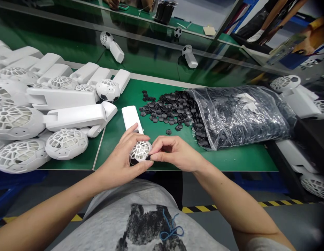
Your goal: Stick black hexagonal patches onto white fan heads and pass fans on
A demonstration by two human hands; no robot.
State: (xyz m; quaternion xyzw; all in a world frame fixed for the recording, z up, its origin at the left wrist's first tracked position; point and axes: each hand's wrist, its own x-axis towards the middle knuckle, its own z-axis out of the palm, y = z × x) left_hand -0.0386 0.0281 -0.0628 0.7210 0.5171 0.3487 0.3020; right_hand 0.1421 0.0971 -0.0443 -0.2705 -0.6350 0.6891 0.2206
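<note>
At the near edge of the green counter (230,158), the person's left hand (122,157) cups the ball-shaped head of a white handheld fan (140,150), its fingers curled round the lattice grille from the left with the thumb underneath. The fan's flat handle points away across the counter. The right hand (175,153) meets it from the right, thumb and forefinger pinched shut against the side of the grille on what looks like a small black piece, too hidden to be sure.

Just beyond the hands, a single black hexagonal piece (168,131) lies apart from a loose heap of black plastic pieces (167,108). These spill out of the open mouth of a clear plastic bag (243,116) lying on its side to the right.

To the left, a pile of white soccer-ball fans (60,104) is stacked up. Farther off, behind a rail, two more fans (112,45) lie on a second green surface.
</note>
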